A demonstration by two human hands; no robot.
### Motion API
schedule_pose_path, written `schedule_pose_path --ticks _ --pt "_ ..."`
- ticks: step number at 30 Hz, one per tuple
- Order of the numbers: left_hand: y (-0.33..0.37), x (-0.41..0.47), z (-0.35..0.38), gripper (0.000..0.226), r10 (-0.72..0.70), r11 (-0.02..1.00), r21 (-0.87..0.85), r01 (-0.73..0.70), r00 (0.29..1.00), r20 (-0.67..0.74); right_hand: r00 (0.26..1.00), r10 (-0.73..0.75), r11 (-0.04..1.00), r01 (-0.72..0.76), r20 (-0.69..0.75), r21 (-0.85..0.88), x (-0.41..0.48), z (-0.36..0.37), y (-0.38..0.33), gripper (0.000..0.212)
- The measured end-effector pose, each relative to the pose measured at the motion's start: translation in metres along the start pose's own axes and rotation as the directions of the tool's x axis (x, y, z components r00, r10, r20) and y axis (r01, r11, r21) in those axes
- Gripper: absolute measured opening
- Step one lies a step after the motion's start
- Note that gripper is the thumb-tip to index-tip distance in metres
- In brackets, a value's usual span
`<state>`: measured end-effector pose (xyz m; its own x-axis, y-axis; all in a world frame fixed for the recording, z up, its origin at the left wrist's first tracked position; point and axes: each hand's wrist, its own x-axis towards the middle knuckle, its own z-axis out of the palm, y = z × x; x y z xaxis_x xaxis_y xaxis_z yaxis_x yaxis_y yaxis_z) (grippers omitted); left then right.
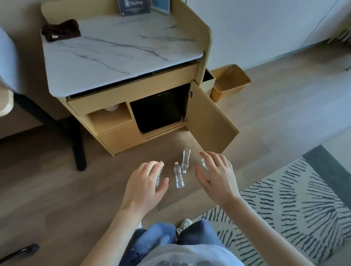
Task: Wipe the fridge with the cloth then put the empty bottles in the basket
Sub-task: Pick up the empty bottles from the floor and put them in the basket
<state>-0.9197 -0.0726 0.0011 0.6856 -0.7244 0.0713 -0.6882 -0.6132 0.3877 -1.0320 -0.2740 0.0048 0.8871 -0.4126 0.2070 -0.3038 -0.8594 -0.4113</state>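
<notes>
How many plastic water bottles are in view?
4. The nearer bottle and farther bottle lie on the floor between the hands; the third bottle is in the left hand, the fourth bottle mostly hidden under the right hand. Others may be hidden.
</notes>
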Motion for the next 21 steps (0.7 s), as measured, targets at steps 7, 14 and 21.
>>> schedule_pose_path --ticks 7,14,21 --pt "0.017 -0.001 0.007 0.046 0.002 1.000 0.005 -0.002 1.000 -0.009 1.000 -0.025 0.999 0.025 -0.009 0.024 -0.005 -0.003 0.018 0.049" --pt "0.001 0.018 0.015 0.046 -0.009 1.000 0.004 0.009 1.000 0.006 1.000 0.011 0.999 -0.012 0.018 0.039 0.008 0.020 0.026 0.047" --pt "-0.037 0.046 0.041 0.046 -0.026 0.999 -0.031 0.028 0.999 0.044 0.996 0.041 0.998 -0.045 0.082 0.045 0.034 0.065 0.034 0.049"
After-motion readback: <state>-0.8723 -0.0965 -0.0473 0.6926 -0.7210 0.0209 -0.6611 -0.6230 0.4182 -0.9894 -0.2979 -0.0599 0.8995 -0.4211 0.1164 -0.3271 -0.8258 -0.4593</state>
